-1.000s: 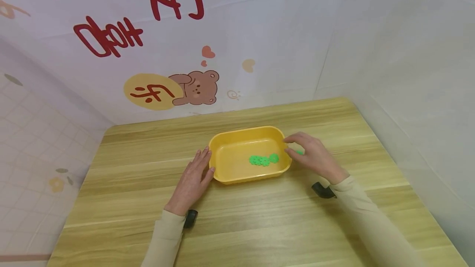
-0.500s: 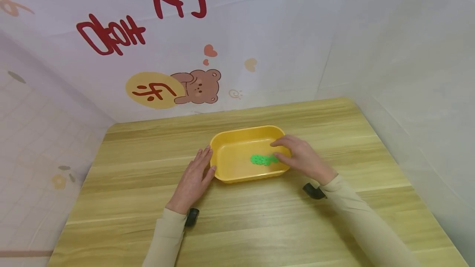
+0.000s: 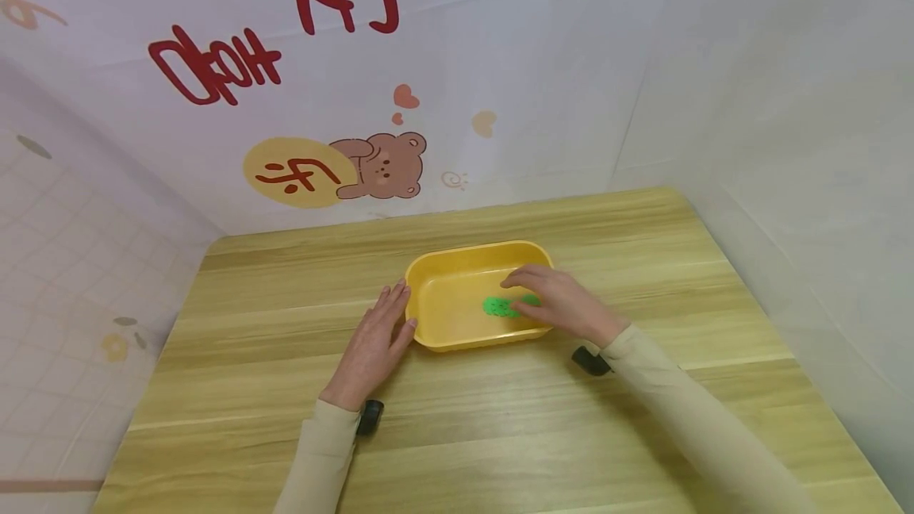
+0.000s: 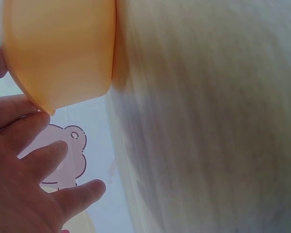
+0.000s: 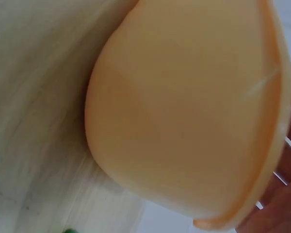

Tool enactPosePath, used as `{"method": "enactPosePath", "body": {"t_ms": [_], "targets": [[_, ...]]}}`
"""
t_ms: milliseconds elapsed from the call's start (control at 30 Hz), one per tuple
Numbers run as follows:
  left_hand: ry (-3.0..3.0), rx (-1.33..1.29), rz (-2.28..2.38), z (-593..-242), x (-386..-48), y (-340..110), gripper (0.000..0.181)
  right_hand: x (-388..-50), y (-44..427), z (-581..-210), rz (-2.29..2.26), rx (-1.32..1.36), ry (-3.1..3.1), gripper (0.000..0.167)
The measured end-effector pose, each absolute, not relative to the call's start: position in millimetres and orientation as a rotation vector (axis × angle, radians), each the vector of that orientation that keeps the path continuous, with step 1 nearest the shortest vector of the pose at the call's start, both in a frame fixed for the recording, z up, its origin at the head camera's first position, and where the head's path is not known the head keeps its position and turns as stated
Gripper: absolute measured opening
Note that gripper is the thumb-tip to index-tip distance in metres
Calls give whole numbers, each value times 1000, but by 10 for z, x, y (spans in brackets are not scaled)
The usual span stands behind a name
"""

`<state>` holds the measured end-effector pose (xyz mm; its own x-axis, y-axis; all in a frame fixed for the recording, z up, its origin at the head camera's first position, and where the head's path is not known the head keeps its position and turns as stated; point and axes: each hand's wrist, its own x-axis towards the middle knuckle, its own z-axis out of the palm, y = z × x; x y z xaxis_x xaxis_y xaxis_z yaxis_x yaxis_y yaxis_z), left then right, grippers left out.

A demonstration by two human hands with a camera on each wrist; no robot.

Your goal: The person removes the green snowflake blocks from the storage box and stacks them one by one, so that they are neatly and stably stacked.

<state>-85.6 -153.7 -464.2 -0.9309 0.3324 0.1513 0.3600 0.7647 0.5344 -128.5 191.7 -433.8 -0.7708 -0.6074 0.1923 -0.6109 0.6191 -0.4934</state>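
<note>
A yellow plastic basin (image 3: pixel 446 320) sits on the table, with several small green notched discs (image 3: pixel 496 307) lying on its floor. My left hand (image 3: pixel 367 351) touches the basin's left rim, fingers extended; the left wrist view shows the fingers (image 4: pixel 26 128) at the rim. Over the right part of the basin is my right hand (image 3: pixel 567 308), thumb and fingers parted, with nothing visible held between them. It partly covers the discs and the right rim. In the right wrist view the basin wall (image 5: pixel 179 111) hides most of that hand.
A wood-grain table (image 3: pixel 464 427) stands against a white printed wall cloth (image 3: pixel 543 62). Black wrist devices (image 3: pixel 370 417) are worn on both wrists. A small green bit (image 5: pixel 70 231) shows at the bottom edge of the right wrist view, outside the basin.
My right hand has moved left from the basin's right rim to above the green discs. My left hand stays at the left rim.
</note>
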Motion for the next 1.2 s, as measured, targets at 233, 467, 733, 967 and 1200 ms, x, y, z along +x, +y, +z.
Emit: {"method": "enactPosePath", "body": {"t_ms": [233,467,733,967,1200], "targets": [[-2912,-569,-898,-4640,-854,-1537,58,-1361,1828,-4372,795,1164,-2850,37],[-2922,-555,-893,-4639,-853,-1535,58,-1414,1711,-4393,713,1209,-2932,35],[-2923,-551,-901,-4636,-854,-1535,59,-1476,1621,-4489,635,1193,-2992,33],[-2923,-546,-904,-4637,-858,-1538,59,-1509,1565,-4502,775,1271,-2984,32],[-2919,-549,-909,-4640,-864,-1535,59,-1548,1548,-4482,864,1328,-2970,34]]}}
